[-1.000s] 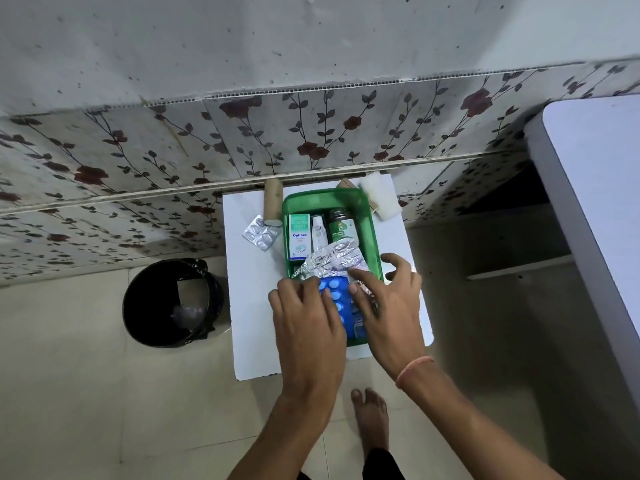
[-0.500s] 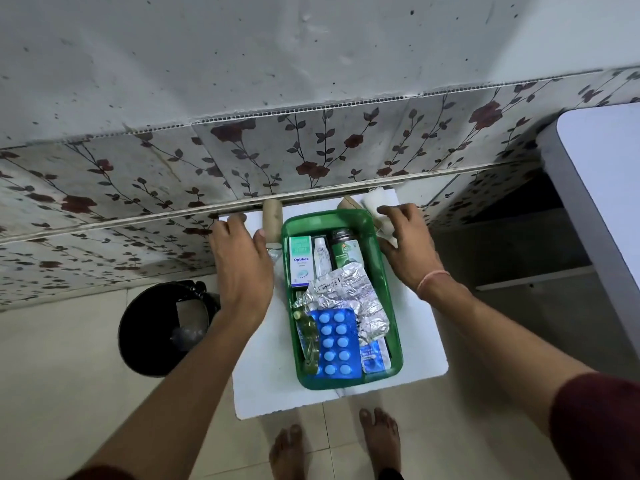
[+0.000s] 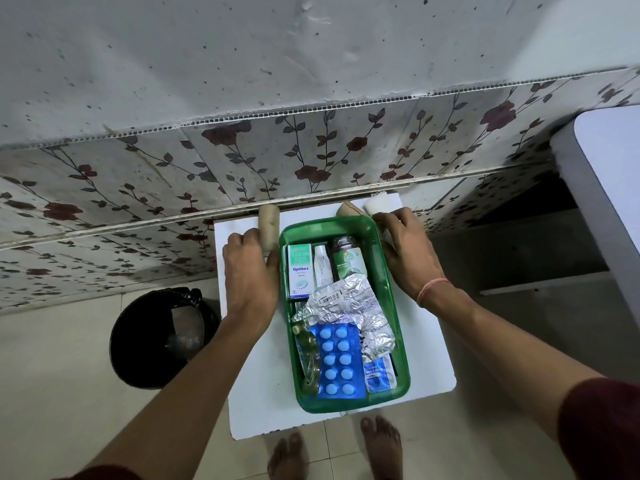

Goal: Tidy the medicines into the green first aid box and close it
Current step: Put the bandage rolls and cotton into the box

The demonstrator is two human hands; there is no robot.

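**Loose rolls, crowded box**

I am standing over the desk (image 3: 249, 403), and the green box (image 3: 398, 327) is sitting open at its middle, heaped with strips. My left hand (image 3: 247, 275) is curling over something beside the left roll (image 3: 269, 221); my right hand (image 3: 405, 252) is closing on an item I cannot make out. I am risking knocking that roll off the far edge. The crumpled foil (image 3: 349, 306) is riding high and may be stopping the lid.
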